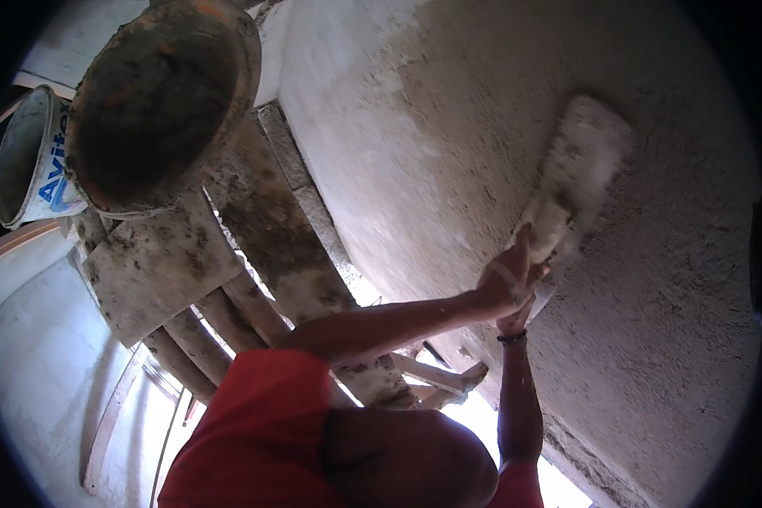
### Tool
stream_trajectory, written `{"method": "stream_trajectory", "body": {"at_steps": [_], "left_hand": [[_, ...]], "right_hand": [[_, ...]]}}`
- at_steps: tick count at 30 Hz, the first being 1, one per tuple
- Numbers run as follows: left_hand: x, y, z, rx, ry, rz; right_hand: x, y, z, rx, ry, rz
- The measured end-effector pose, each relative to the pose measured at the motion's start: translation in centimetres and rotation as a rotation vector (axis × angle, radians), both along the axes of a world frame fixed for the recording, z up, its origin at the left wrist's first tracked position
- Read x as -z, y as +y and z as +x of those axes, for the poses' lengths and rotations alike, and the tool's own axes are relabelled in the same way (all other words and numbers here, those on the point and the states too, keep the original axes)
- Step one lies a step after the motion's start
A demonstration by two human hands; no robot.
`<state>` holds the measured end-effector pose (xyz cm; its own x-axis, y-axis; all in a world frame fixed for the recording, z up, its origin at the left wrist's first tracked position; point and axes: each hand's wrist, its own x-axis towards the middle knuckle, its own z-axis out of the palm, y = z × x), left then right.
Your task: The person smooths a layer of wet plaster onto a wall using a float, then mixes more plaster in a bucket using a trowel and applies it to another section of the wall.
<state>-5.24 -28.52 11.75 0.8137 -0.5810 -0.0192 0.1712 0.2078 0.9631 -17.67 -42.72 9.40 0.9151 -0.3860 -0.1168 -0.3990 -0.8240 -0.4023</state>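
Note:
A long plastering float (586,140), pale and caked with mortar, lies against the rough grey plastered wall (669,229). Its outline is smeared by motion. My left hand (508,275) is closed on the float's handle, the arm reaching across from the left. Just below it, my right hand (516,318) is closed at the lower end of the same float, a dark bracelet on the wrist. The right fingers are partly hidden behind the left hand and the handle. Wet, darker plaster surrounds the float, while the wall's upper left part looks paler and smoother.
A wide, mortar-crusted basin (157,110) with dark contents stands on the scaffold at upper left. Beside it is a white bucket (27,161). Below lie a stained board (161,267) and several planks (271,220), with bright gaps between them.

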Motion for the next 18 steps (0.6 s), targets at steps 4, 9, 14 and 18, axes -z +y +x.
{"method": "stream_trajectory", "body": {"at_steps": [4, 9, 14, 18], "left_hand": [[3.3, 5.6, 4.1, -0.085, -0.1, 0.03], [7.8, 15.5, 9.1, -0.391, -0.445, 0.622], [11.0, 22.3, 9.9, -0.439, -0.539, 1.026], [12.3, 22.9, 8.4, -0.4, -0.662, 1.113]], "right_hand": [[1.8, 4.3, 6.8, -0.096, -0.058, -0.079], [4.9, 9.2, 17.0, 0.033, 0.355, -0.233], [10.4, 8.1, 16.6, -0.042, 0.475, -0.267], [14.2, 4.1, 8.1, -0.152, 0.342, -0.515]]}}
